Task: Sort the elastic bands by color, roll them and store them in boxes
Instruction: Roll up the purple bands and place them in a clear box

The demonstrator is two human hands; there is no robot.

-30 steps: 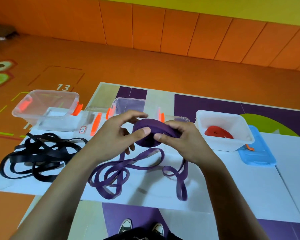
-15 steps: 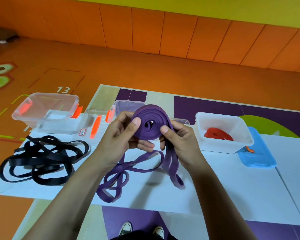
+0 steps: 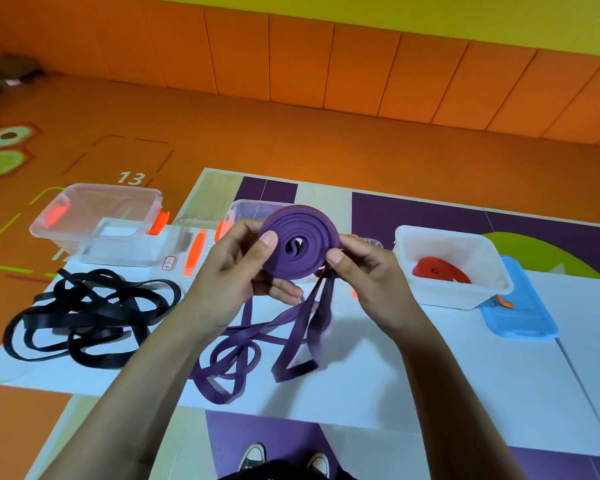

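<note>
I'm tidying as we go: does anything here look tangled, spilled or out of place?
Nothing spilled or damaged. The black bands lie in a tangled heap at the left of the table. The purple roll, gripped by the left hand and right hand, is unfinished: its tail hangs down to the table.

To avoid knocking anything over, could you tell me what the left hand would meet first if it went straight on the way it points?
Probably the middle clear box, just beyond the purple roll that the left hand grips; how far back it stands is unclear.
</note>
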